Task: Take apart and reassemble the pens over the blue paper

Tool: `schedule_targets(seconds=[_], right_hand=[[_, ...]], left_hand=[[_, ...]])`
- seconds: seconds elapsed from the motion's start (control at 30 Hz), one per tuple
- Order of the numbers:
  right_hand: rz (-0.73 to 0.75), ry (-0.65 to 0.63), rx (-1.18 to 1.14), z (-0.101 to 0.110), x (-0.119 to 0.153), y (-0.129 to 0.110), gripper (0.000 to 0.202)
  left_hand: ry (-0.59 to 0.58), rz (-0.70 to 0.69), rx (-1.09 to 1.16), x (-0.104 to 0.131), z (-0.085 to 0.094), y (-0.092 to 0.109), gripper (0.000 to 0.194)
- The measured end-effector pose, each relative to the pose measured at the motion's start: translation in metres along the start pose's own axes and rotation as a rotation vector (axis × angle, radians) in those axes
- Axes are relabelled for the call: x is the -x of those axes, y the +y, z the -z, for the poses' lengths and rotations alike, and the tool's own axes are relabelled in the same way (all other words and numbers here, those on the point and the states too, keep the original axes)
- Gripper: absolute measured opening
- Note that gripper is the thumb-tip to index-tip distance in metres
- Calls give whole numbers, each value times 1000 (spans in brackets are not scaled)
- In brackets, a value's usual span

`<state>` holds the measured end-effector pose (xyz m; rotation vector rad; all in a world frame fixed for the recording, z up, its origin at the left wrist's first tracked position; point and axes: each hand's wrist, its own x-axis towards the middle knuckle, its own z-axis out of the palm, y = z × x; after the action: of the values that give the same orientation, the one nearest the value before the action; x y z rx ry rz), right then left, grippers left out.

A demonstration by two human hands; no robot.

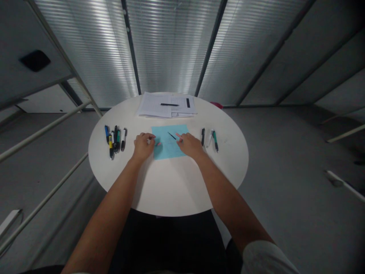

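Observation:
A light blue sheet of paper (170, 151) lies on the round white table between my hands. My left hand (144, 145) is at the sheet's left edge, fingertips pinched together; what they hold, if anything, is too small to name. A tiny pink piece (159, 144) shows just beside those fingertips. Over the sheet's right side, my right hand (190, 145) is closed with its fingers curled, and its grip is hidden. A thin dark stick, like a pen refill (171, 135), lies slanted on the paper left of my right hand.
Several pens (118, 140) are grouped on the table's left side. To the right are a black pen (203, 136), a white pen part (210, 137) and a green-and-black pen (215, 141). Stacked papers (155, 104) with a dark pen (169, 104) occupy the far edge.

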<state>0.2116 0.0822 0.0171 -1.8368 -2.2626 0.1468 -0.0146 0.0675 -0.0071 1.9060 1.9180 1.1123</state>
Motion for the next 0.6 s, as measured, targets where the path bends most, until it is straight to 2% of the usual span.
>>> schedule_targets(seconds=[0.13, 0.37, 0.5, 0.6], right_hand=[[20, -43, 69, 2, 2, -2, 31], [76, 2, 157, 8, 6, -12, 26], [71, -17, 143, 7, 5, -10, 25], [84, 32, 71, 8, 2, -7, 22]], left_hand=[[-4, -4, 2, 1, 1, 2, 24], [-26, -36, -33, 0, 1, 4, 23], [-16, -39, -26, 1, 1, 4, 23], [1, -36, 16, 1, 4, 6, 23]])
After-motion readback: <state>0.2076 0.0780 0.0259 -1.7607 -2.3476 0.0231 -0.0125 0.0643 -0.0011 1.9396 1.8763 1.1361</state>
